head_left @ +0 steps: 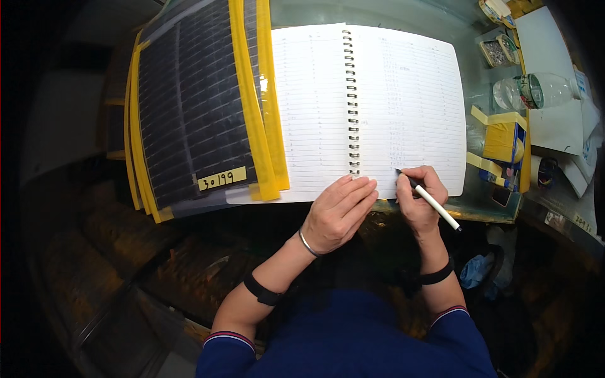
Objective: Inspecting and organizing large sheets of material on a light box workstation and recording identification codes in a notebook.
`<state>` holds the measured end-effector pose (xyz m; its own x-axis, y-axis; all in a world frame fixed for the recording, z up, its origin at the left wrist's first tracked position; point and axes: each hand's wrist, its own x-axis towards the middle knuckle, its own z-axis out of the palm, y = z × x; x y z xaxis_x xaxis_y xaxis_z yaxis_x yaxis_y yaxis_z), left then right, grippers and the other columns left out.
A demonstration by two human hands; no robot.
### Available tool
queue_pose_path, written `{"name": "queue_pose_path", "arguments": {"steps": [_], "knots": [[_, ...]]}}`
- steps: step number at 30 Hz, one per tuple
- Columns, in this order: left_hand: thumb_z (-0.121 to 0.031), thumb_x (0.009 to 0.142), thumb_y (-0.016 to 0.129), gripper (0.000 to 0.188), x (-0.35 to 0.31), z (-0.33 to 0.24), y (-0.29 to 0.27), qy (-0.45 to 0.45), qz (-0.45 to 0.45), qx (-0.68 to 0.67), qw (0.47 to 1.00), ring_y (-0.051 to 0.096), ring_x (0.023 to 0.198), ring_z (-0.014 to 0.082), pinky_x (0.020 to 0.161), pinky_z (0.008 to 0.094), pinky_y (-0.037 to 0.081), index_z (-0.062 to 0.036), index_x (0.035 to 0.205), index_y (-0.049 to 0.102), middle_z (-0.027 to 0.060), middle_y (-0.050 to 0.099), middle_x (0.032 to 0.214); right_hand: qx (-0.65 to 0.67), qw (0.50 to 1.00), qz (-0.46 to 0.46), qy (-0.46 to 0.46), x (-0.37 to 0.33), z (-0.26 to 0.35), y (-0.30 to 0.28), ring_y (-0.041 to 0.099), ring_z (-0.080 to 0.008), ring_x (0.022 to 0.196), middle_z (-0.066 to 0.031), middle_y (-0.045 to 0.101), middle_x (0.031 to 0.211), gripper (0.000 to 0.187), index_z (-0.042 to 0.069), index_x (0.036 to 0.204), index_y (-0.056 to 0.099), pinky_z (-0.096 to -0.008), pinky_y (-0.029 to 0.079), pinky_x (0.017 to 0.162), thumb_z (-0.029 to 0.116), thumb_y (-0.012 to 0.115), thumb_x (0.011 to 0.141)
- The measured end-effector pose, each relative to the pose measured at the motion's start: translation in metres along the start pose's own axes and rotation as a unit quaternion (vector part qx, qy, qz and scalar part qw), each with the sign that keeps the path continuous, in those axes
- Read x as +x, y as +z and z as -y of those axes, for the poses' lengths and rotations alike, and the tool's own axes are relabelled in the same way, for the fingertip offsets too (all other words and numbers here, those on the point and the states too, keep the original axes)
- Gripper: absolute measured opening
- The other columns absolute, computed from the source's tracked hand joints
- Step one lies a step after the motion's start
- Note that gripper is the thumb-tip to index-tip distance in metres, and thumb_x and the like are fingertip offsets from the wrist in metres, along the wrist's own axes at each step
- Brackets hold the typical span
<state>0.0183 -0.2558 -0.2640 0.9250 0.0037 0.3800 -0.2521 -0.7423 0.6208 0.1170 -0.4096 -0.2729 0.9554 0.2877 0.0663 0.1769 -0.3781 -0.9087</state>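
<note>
As the right hand [417, 209] grips the pen [442, 212], the left hand [337, 213] lies unclenched.
Near frame centre, it should press the notebook [416, 50] gently, so writing stays neat.

A small workshop, by the look of it — a glass-topped table [378, 12] carries a stack of dark gridded sheets [201, 94] edged in yellow tape [249, 94], the top one bearing a handwritten label [220, 181]; lying open partly beneath them, a spiral notebook [428, 138] shows handwritten columns on ruled pages, much like a work log; more yellow tape on a blue holder [519, 140], a clear plastic bottle [539, 91] and papers [551, 88] crowd the right side — bench clutter rather than office order.
</note>
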Motion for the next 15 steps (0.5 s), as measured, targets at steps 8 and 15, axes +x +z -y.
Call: {"name": "queue_pose_path", "arguments": {"steps": [8,15], "knots": [[-0.002,0.074,0.065,0.025,-0.001,0.003,-0.002,0.012,-0.002,0.030,0.999,0.058,0.102,0.0236,0.093,0.0380,0.044,0.0003,0.099,0.064,0.0103,0.062,0.106,0.039,0.999,0.001,0.034,0.000,-0.003,0.004,0.054,-0.0080,0.052,-0.0051,0.057,0.059,0.006,0.000,0.076,0.060,-0.0212,0.042,0.048,0.001,0.064,0.072],[-0.002,0.072,0.068,0.029,-0.001,0.002,0.000,0.002,0.008,0.019,1.000,0.057,0.104,0.0245,0.093,0.0392,0.043,-0.0027,0.101,0.065,0.0094,0.062,0.108,0.013,1.000,0.001,-0.010,0.003,0.004,0.000,0.051,-0.0050,0.050,-0.0031,0.057,0.059,0.005,-0.001,0.076,0.058,-0.0189,0.039,0.045,-0.001,0.063,0.073]]}}
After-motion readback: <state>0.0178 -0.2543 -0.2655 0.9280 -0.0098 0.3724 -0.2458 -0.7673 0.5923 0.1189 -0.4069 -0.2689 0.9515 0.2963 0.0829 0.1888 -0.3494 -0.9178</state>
